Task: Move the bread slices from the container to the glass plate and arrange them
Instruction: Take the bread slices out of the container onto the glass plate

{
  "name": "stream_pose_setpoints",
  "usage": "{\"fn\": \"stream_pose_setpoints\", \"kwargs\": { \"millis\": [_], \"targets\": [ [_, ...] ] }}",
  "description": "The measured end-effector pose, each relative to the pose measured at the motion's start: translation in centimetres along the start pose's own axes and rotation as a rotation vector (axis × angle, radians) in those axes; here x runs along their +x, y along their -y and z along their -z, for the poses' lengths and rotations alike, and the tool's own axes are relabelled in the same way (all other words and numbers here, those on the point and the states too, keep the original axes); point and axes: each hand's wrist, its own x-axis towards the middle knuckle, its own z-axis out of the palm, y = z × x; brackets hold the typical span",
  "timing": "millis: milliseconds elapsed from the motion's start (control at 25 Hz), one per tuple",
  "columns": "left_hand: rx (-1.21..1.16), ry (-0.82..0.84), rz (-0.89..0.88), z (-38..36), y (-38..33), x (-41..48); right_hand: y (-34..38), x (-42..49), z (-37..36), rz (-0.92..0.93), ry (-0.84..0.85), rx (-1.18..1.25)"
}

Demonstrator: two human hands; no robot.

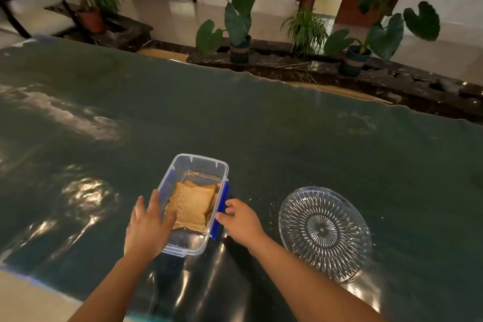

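Note:
A clear plastic container [201,165] with blue side clips stands on the dark green table, with no lid on it. Inside lies a stack of brown bread slices [190,206]. My left hand [147,225] rests on the container's left rim, fingers spread, thumb over the edge near the bread. My right hand [239,219] touches the blue clip on the right side with curled fingers. The glass plate [325,232], round with a cut starburst pattern, sits empty to the right of the container.
Crumbs lie scattered on the table between container and plate. The table [261,125] is covered in shiny dark green film and stretches far back and to both sides. Potted plants [239,21] stand on the floor beyond its far edge.

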Motion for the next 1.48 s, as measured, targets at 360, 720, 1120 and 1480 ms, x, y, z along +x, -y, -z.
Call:
{"fn": "stream_pose_setpoints", "kwargs": {
  "millis": [360, 720, 1120, 1480],
  "targets": [
    [-0.098, -0.006, 0.06, -1.4, -2.0, -0.7, 0.0, 0.7, -1.9, -0.05, -0.021, -0.002],
    [-0.296, 0.037, -0.034, -3.9, -6.1, -4.3, -4.4, -1.2, 2.5, -0.05, -0.137, 0.1],
    [-0.265, 0.095, -0.166, -6.0, -9.5, -6.6, -7.6, -2.8, 6.7, -0.059, -0.179, 0.103],
    [-0.168, 0.046, -0.285, -5.8, -9.6, -4.7, -5.4, -1.4, 7.7, 0.37, -0.433, -0.561]
  ]
}}
